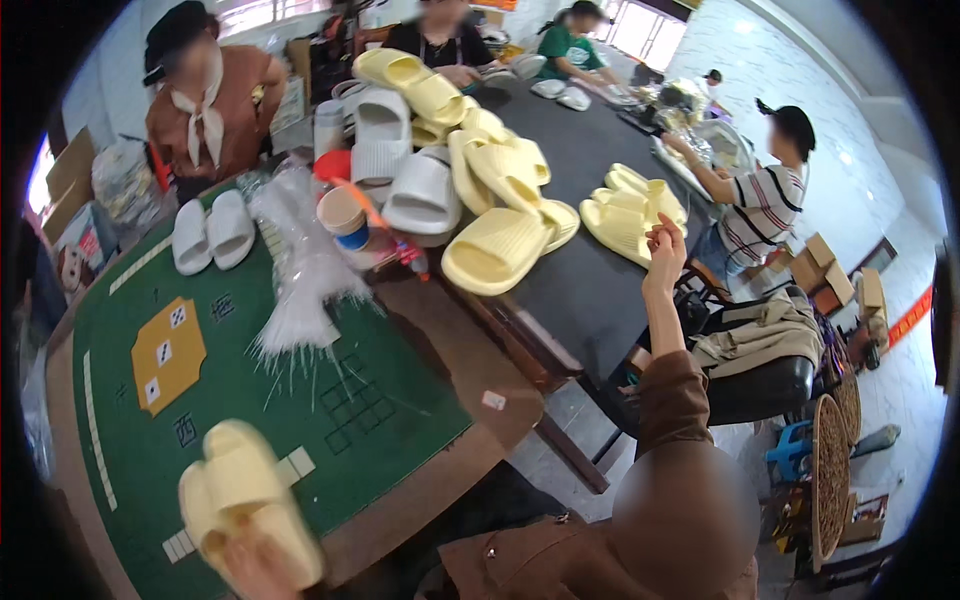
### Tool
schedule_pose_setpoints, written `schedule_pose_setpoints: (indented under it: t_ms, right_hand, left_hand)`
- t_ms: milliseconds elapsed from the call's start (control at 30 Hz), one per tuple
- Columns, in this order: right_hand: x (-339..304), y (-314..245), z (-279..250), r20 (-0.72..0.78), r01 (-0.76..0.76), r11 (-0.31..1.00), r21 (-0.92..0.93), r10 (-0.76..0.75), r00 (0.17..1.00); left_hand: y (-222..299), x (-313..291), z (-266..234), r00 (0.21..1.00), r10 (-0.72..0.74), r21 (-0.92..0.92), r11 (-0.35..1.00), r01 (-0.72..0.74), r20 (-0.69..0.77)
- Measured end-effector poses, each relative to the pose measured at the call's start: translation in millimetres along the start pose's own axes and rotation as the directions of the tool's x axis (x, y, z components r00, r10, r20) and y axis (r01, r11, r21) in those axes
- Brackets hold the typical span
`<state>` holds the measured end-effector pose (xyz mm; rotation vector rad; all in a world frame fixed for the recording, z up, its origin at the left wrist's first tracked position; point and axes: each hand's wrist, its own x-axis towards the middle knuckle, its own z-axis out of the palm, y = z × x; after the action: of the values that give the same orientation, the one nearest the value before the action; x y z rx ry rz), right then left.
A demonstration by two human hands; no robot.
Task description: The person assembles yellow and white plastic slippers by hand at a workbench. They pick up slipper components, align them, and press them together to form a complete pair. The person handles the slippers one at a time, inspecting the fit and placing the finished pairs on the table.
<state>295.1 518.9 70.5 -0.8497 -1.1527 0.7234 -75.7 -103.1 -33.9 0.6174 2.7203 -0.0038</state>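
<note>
At the lower left my left hand, smeared by motion, grips a pair of pale yellow slide slippers over the green table mat. On the far right side, my right arm in a brown sleeve reaches over the dark table's edge. My right hand is raised with its fingers loosely apart, holding nothing that shows. Just beyond it a group of yellow slippers rests on the dark table, partly covered by the fingers. A heap of yellow slippers and white slippers lies left of that hand.
A white slipper pair, a bundle of clear plastic strips and a yellow card lie on the green mat. A paper cup stands by the heap. A chair with clothing is at right. Several people sit or stand around.
</note>
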Motion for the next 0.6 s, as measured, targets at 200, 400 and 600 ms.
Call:
schedule_pose_setpoints:
  t_ms: [200, 400, 600]
  right_hand:
    - [80, 66, -64, -0.007, 0.078, 0.838, -0.540, -0.098, 0.995]
    - [67, 75, -21, 0.305, 0.186, 0.643, -0.743, 0.079, 0.949]
    - [30, 41, -44, 0.285, 0.098, 0.756, -0.647, 0.120, 0.951]
  left_hand:
    - [-90, 17, -26, 0.903, -0.098, -0.246, 0.969, -0.009, -0.418]
    - [-126, 8, -38, 0.854, -0.190, -0.394, 0.919, -0.018, -0.484]
    - [-147, -8, -29, 0.859, -0.308, -0.801, 0.571, -0.178, -0.410]
